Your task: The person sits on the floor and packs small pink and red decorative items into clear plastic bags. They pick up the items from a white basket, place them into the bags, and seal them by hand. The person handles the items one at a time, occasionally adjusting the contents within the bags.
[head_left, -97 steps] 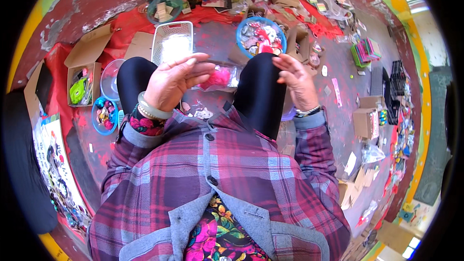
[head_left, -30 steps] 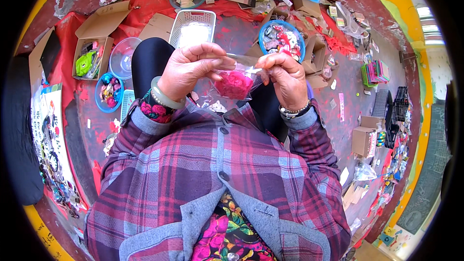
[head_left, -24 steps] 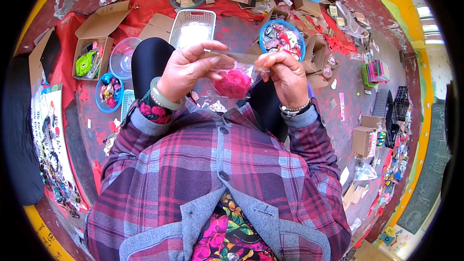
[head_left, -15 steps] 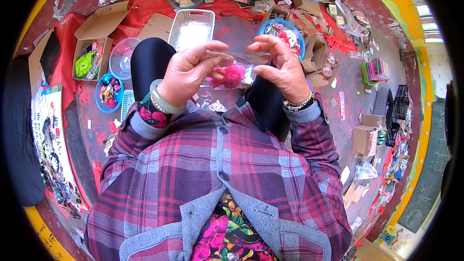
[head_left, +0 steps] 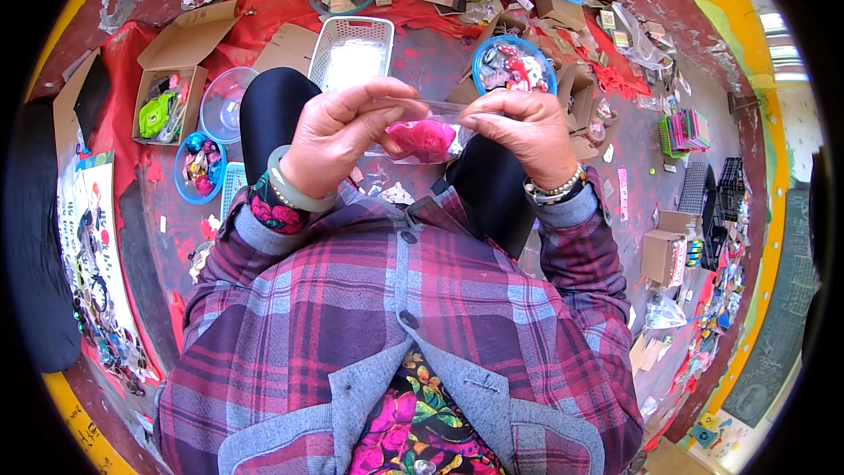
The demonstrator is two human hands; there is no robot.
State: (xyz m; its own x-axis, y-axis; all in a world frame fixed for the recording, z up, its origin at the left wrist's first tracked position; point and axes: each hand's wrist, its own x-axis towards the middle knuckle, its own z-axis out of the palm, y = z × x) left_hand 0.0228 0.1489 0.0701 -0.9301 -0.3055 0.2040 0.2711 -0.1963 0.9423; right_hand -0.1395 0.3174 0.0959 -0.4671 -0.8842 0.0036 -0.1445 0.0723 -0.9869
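Observation:
Between my hands, above my lap, is a small clear plastic bag (head_left: 447,109) with a bright pink fabric item (head_left: 424,139) inside, bunched like a flower or bow. My left hand (head_left: 347,132) pinches the bag's left side, fingers closed. At the bag's upper right corner, the thumb and forefinger of my right hand (head_left: 526,130) are pressed together on its edge. The bag's top edge stretches between the two hands. Fingers of my left hand hide part of the bag and its left end.
A white plastic basket (head_left: 352,48) stands just beyond my left knee. Blue basins of small items lie at the left (head_left: 200,169) and far right (head_left: 514,66). An open cardboard box (head_left: 167,105) sits at far left, a smaller box (head_left: 664,251) at right.
My right hand, open beside the bag before, has closed on its upper right edge. The bag's top is now stretched between both hands.

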